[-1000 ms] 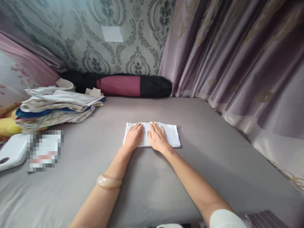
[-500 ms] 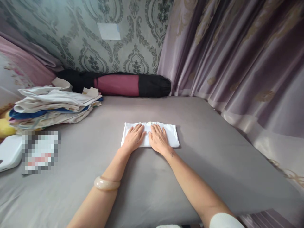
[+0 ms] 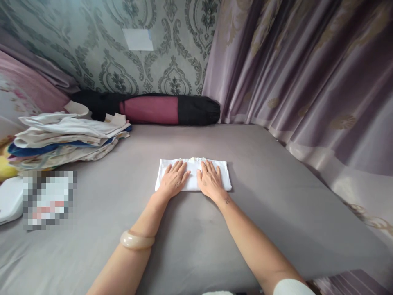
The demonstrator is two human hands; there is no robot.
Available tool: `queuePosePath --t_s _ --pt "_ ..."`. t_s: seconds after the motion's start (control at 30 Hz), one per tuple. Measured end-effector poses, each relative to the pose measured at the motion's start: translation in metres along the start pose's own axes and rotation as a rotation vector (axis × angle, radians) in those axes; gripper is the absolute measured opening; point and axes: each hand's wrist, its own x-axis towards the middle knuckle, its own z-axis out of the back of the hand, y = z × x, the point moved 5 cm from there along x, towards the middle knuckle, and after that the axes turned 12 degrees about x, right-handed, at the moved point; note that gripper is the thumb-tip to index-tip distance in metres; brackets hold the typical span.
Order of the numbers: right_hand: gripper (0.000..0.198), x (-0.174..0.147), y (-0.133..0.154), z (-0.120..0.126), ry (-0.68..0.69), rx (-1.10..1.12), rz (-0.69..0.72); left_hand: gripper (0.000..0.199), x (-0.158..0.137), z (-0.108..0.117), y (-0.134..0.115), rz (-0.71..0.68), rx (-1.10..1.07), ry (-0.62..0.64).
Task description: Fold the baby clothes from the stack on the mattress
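Note:
A white folded garment, its exact kind unclear, lies as a flat rectangle on the grey bed sheet. Its far edge looks gathered, with a small cream detail at the middle. My left hand rests flat on its left half, fingers stretched forward. On the right half, my right hand lies palm down with fingers extended. A strip of white cloth shows between the two thumbs. A pale bangle circles my left forearm.
A stack of folded clothes sits at the left. Nearer are a white object and a blurred-out packet. A long black and maroon bag lies along the patterned wall. Purple curtains hang along the right side.
My right hand has slid a little to the right over the white cloth, widening the space between my hands. My left hand stays nearly in place.

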Motion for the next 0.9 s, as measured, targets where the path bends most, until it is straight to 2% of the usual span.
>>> queuePosePath --t_s 0.4,0.63,0.9 --pt "0.053 0.000 0.000 -0.001 -0.007 0.007 0.006 0.049 -0.001 0.000 0.001 -0.010 0.007 -0.013" --pt "0.055 0.001 -0.014 0.006 -0.068 -0.023 -0.078 0.048 -0.002 0.005 0.013 0.126 0.054 -0.116" --pt "0.056 0.004 -0.024 0.003 -0.043 -0.053 -0.125 0.049 0.000 -0.007 0.020 0.176 0.107 -0.034"
